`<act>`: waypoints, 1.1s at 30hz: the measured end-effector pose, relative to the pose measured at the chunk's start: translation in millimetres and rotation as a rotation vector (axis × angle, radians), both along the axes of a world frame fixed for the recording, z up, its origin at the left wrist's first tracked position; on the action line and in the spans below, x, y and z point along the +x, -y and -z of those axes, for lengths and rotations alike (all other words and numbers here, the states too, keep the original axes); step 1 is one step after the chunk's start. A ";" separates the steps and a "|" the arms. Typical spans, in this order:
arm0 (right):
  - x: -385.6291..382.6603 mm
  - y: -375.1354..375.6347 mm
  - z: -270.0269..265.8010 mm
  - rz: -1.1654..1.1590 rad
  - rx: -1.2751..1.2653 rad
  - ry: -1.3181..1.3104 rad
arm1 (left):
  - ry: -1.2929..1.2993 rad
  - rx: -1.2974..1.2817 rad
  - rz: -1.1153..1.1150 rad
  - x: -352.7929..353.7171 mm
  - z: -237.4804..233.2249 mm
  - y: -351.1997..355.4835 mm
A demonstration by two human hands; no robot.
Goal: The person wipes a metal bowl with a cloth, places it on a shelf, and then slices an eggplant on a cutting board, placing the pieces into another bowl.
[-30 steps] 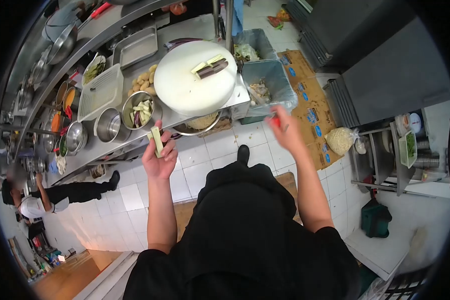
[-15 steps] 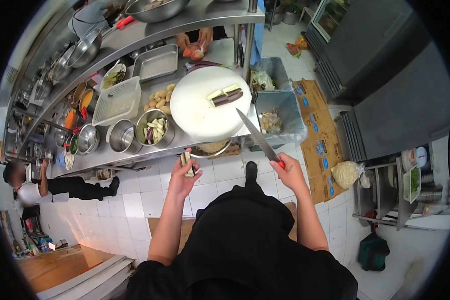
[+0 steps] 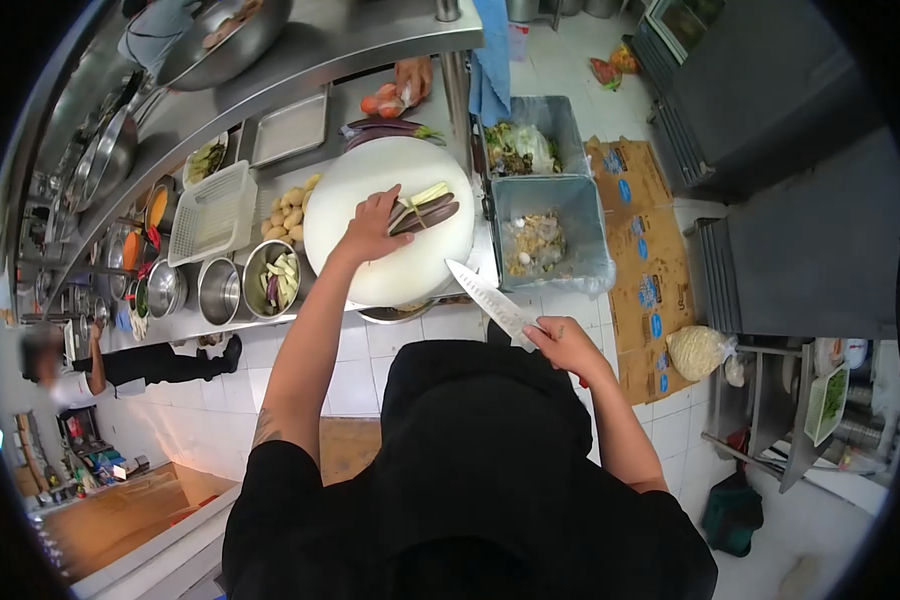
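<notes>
My right hand [image 3: 562, 345] grips a chef's knife [image 3: 492, 303] by its handle, the blade pointing up and left, apart from the board. Over on the round white cutting board [image 3: 390, 275], my left hand [image 3: 375, 228] has thumb and fingers around the left ends of cut eggplant pieces [image 3: 432, 212]. Their dark skin and pale flesh both show; the ends under my fingers are partly hidden. Whole eggplants [image 3: 385, 130] lie behind the board. To the left, a steel pot [image 3: 272, 278] contains cut eggplant.
Potatoes [image 3: 288, 212], a white plastic basket [image 3: 210, 212] and a metal tray [image 3: 290, 130] are left of the board. Two grey bins [image 3: 600, 230] with scraps stand right. Another person's hand [image 3: 413, 78] touches bagged tomatoes [image 3: 382, 102] beneath the steel shelf [image 3: 370, 45].
My left hand, with eggplant pieces in it, has gone from in front of the counter onto the board beside the other pieces. The knife has moved slightly down and stays in my right hand.
</notes>
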State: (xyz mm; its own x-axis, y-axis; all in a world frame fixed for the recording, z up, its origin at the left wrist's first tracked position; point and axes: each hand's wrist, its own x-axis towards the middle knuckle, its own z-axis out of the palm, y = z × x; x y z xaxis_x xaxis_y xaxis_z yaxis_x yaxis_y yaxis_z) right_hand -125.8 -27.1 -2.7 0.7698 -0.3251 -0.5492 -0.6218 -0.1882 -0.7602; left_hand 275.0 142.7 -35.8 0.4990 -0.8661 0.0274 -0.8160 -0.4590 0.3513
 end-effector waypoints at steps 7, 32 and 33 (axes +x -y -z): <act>11.9 -16.3 -4.2 0.101 0.128 0.020 | 0.012 0.154 -0.093 -24.0 -21.3 33.6; 72.6 -47.7 -12.4 0.191 0.112 0.024 | -1.001 -0.872 -0.687 32.6 -11.0 -99.7; 70.2 -45.9 -15.8 0.195 0.086 0.013 | -0.844 -0.846 -0.696 37.0 -13.7 -126.5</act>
